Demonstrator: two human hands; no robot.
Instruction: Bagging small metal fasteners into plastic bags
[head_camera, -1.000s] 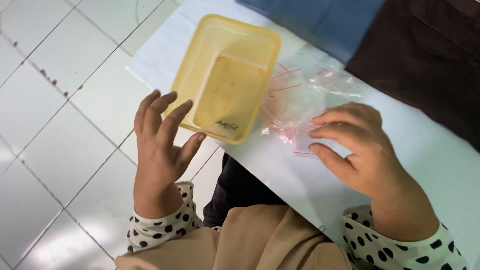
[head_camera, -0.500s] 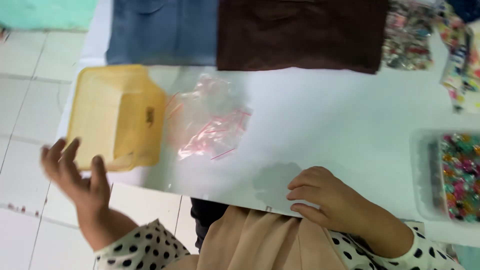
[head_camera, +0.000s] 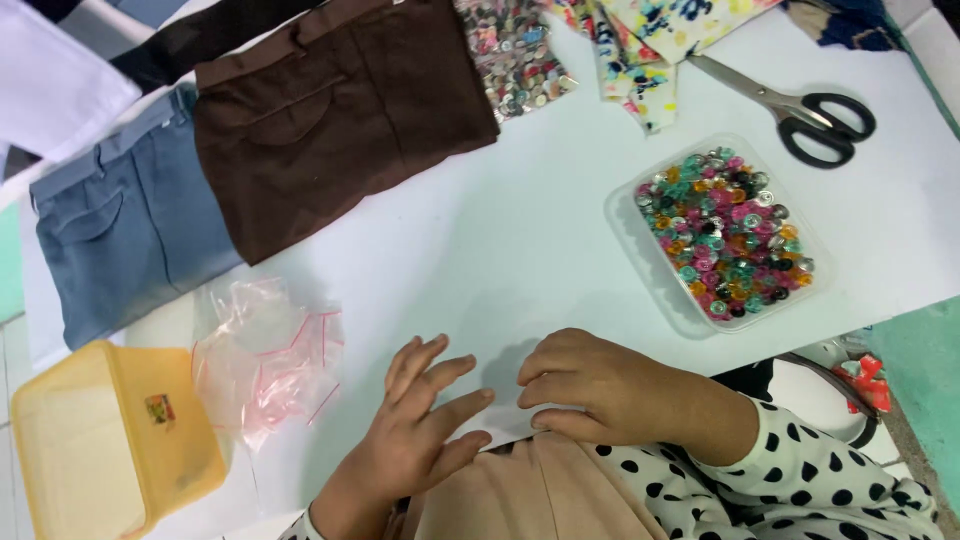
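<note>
**Two empty hands at a white sewing table**

The yellow plastic tub (head_camera: 110, 440) is cut off at lower left, beside crumpled clear bags (head_camera: 265, 360). The left hand (head_camera: 415, 440), fingers spread, and the loosely curled right hand (head_camera: 610, 390) rest bottom centre on the white table (head_camera: 520, 240), holding nothing. A clear tray of buttons (head_camera: 725, 235) sits right.

Crumpled clear plastic bags (head_camera: 265, 360) with pink zip strips lie in a loose heap on the white tabletop (head_camera: 500, 250), just beside the yellow plastic box (head_camera: 110, 440), below the brown and blue trousers' edges.
</note>
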